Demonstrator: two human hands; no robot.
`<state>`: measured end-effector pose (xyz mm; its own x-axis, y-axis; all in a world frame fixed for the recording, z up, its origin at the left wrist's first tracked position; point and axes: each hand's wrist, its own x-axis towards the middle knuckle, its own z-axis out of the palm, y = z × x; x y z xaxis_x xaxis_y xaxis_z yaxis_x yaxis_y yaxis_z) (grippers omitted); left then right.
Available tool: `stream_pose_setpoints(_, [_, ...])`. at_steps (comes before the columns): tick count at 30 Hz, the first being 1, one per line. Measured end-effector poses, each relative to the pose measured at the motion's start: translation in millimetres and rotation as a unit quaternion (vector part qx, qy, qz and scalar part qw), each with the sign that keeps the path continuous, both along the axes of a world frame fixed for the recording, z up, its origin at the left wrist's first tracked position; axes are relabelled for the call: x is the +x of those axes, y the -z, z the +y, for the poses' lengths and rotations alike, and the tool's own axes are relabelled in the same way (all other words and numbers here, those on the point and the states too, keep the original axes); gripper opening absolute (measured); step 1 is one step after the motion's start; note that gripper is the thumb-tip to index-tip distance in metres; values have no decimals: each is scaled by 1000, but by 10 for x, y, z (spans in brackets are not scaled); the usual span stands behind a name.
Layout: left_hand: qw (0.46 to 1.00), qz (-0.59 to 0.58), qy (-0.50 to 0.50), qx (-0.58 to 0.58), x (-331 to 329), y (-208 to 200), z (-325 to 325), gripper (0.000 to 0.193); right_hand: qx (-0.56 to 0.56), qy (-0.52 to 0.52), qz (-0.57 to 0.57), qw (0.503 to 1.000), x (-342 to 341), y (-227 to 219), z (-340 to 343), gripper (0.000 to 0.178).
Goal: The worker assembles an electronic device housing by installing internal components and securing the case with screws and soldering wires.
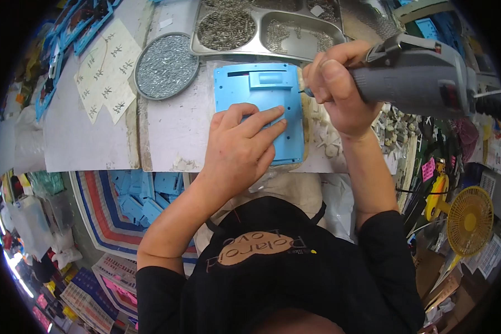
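Note:
A light blue plastic casing (234, 94) lies on the white worktop in front of me, with small holes along its edges and a raised block near its far end. My left hand (234, 147) rests on its near half, palm down and fingers spread flat. Wrapped in the fingers of my right hand (342, 89) is a grey electric screwdriver (412, 80), held nearly level. Its tip points left and is at the casing's right edge, beside the raised block. Whether the tip touches a screw is hidden by the fingers.
Beyond the casing stand a round dish of small silvery screws (167, 65) and a metal compartment tray (295, 57) of small parts. Left lies a marked paper sheet (108, 69). A striped bag (94, 203) below the table edge holds blue casings. A yellow fan (469, 220) stands right.

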<state>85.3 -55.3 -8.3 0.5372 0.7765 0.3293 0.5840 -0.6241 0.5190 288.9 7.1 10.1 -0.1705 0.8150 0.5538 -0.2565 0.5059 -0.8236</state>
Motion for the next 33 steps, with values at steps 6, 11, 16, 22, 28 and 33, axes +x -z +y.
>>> stream_pose_setpoints(6, [1000,-4,-13,3,-31,52,-50,38,-50,-24,-35,998,125,-138,-510,17])
stream_pose_setpoints(11, [972,-195,-20,-127,-144,100,189,38,-88,2,-4,996,72,-235,-611,21])
stream_pose_setpoints(16, [986,34,-40,160,-283,-61,732,36,6,-92,47,995,20,-692,-376,25])
stream_pose_setpoints(22, [835,-319,-415,171,-2191,-181,-242,21,29,-17,42,999,507,-897,-315,20])
stream_pose_setpoints(28, [394,-108,-906,-109,-4078,3313,-3420,70,-57,-35,109,992,303,-549,13,16])
stream_pose_setpoints(33, [413,62,-872,-257,-3679,3216,-2883,78,-56,1,66,996,302,-635,-19,18])
